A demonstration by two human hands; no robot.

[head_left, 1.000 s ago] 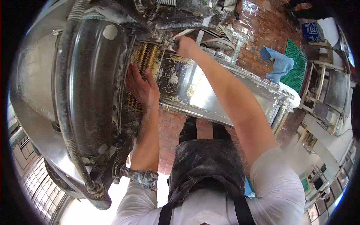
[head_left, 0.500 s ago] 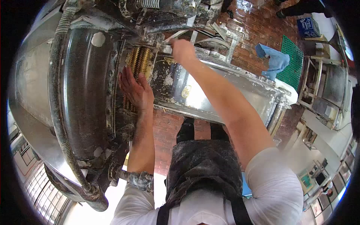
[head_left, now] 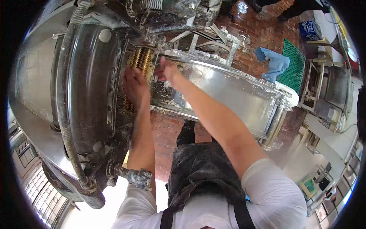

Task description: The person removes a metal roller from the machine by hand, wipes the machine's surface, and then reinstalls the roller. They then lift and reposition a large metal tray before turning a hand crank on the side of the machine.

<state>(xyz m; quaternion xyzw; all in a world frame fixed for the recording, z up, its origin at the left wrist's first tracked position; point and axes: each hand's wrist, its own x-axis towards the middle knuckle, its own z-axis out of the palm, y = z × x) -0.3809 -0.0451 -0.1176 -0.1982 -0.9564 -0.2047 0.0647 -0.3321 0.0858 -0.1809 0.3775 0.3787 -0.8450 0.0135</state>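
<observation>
My left hand point(head_left: 136, 87) lies over the ridged brass rollers point(head_left: 142, 63) of a large dough-crusted machine, fingers apart and slightly bent. It seems to touch the rollers, though its fingertips are partly hidden. To its right, my right hand point(head_left: 167, 72) hovers at the near end of a long metal conveyor bed point(head_left: 228, 99), just beside the rollers. Its fingers point left and look spread, a little blurred by motion. I see nothing held in either hand. Pale dough crumbs and scraps stick to the bed around my right hand.
A curved metal drum point(head_left: 89, 91) and a ribbed hose point(head_left: 66, 99) stand on the left. On the brick floor point(head_left: 248, 42) lie a blue cloth point(head_left: 276, 65) and a green mat point(head_left: 294, 66). A blue crate point(head_left: 310, 30) sits at upper right, near another person's legs point(head_left: 301, 9).
My right hand has come down and left from the bed's far edge, its fingers spreading from a closed shape. My left hand stays at the rollers, its fingers more bent.
</observation>
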